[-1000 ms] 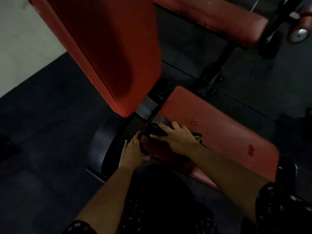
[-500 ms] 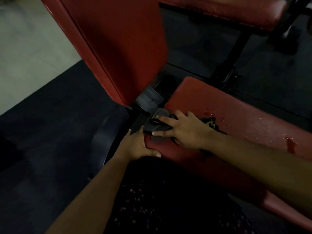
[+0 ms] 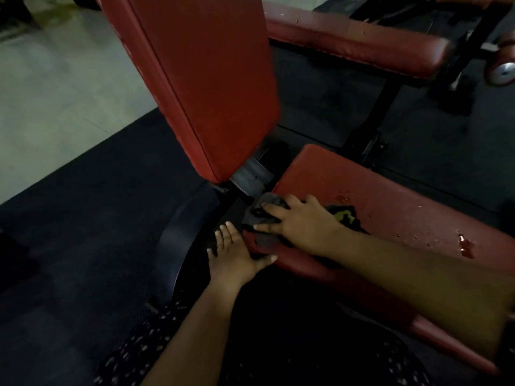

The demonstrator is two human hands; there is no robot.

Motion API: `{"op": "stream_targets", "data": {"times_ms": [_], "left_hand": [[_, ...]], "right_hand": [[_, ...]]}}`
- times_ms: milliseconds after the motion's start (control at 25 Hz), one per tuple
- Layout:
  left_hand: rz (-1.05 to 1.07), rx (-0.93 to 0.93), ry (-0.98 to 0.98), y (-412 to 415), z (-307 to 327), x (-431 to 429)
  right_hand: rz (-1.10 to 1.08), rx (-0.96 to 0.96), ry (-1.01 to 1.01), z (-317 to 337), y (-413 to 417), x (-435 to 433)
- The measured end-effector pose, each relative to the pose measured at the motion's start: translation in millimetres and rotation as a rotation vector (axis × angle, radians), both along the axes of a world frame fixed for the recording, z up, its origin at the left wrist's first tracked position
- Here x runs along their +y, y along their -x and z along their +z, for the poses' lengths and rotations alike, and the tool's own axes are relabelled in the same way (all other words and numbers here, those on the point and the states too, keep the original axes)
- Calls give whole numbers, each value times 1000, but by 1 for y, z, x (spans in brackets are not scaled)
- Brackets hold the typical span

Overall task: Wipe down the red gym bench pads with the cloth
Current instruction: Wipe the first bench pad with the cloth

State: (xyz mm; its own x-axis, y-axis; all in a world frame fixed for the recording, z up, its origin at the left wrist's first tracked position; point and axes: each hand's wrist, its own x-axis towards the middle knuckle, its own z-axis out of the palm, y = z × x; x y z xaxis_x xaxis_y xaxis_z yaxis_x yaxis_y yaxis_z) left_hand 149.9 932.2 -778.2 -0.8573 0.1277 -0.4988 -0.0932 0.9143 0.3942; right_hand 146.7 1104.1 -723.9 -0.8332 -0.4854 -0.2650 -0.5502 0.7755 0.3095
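Pressing crumpled dark cloth (image 3: 268,202) — scuffed red pad (image 3: 390,201)

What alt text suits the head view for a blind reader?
A right hand presses a dark grey cloth onto a worn red padded bench seat; the left hand rests on its edge, beside a red backrest pad.

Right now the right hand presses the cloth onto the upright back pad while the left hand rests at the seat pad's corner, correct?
No. In the head view the right hand presses the cloth onto the seat pad, not the back pad; the left hand is as stated.
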Motion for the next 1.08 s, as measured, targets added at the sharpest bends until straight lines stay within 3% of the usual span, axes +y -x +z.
{"op": "stream_targets", "data": {"times_ms": [160,320,400,520,720,960,1080], "left_hand": [[-37,91,-94,-1,3,5],[-156,436,-106,3,-11,44],[-144,530,-35,4,-19,58],[-196,514,-53,17,-23,51],[-257,537,-138,32,-22,41],[-308,545,-140,40,-28,42],[-301,562,-162,38,-32,41]], "right_hand": [[119,-29,-62,-9,12,31],[-264,88,-59,-4,49,72],[-263,93,-51,-13,49,66],[-96,25,-41,-17,41,87],[-385,100,-60,-7,92,113],[1,-25,-86,-12,89,111],[-250,71,-132,-5,121,122]]}}
